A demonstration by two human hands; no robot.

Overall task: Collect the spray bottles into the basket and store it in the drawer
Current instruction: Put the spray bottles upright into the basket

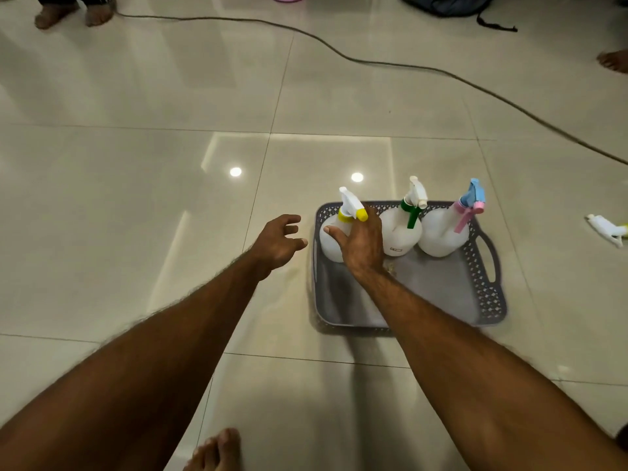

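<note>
A grey perforated basket (482, 294) with side handles sits on the tiled floor. Three white spray bottles stand along its far side: a yellow-trimmed bottle (331, 244) at the left, a green-trimmed bottle (402, 232) in the middle, a pink-and-blue-trimmed bottle (441, 232) at the right. My right hand (362, 243) wraps around the yellow-trimmed bottle inside the basket. Just left of the basket hovers my left hand (278, 243), fingers spread and holding nothing. Another spray bottle (606, 227) lies on its side on the floor at the far right.
A dark cable (373, 64) snakes across the floor behind the basket. Other people's bare feet (73, 13) stand at the top left and one foot (615, 61) at the right edge. A dark bag (448, 3) lies at the top. My own foot (217, 452) shows at the bottom.
</note>
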